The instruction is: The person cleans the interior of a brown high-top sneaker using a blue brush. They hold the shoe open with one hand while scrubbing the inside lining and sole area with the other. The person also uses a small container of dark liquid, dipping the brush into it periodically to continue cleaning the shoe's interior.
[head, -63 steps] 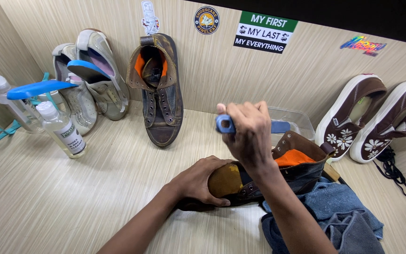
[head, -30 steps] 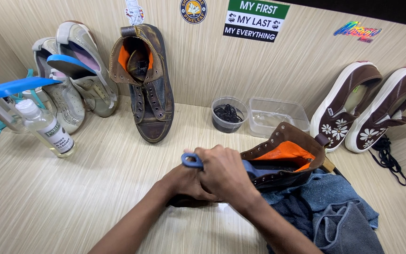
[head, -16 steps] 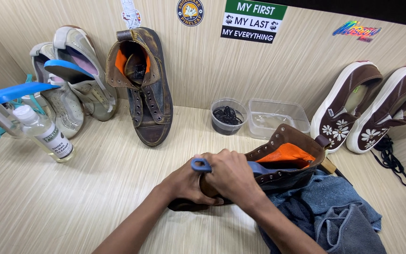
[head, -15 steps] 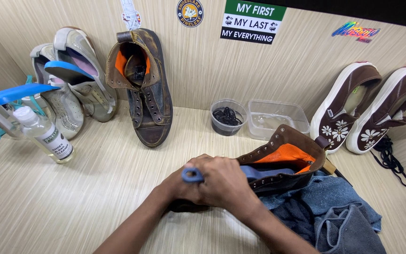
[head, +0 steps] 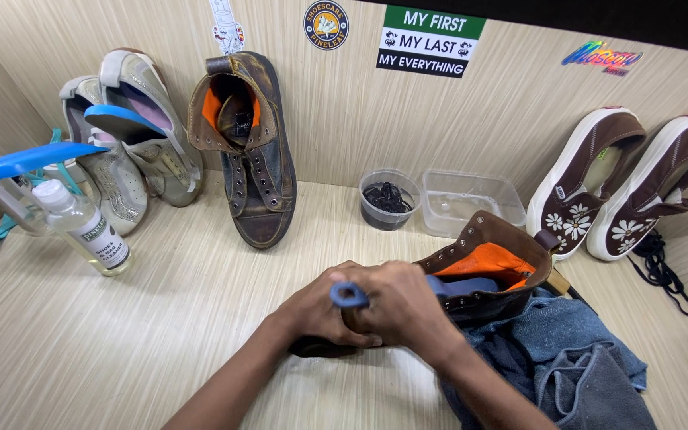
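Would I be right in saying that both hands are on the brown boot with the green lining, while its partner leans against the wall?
Not quite: the head view shows the brown boot under the left hand and right hand has an orange lining, not green. Its partner does lean against the wall.

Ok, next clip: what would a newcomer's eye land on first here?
Most likely the two hands, left hand and right hand, clasped over the toe of a brown boot with orange lining at the centre front, the right gripping a blue-handled tool. Next, its matching boot propped against the back wall, and the brown flowered slip-ons leaning at the right.
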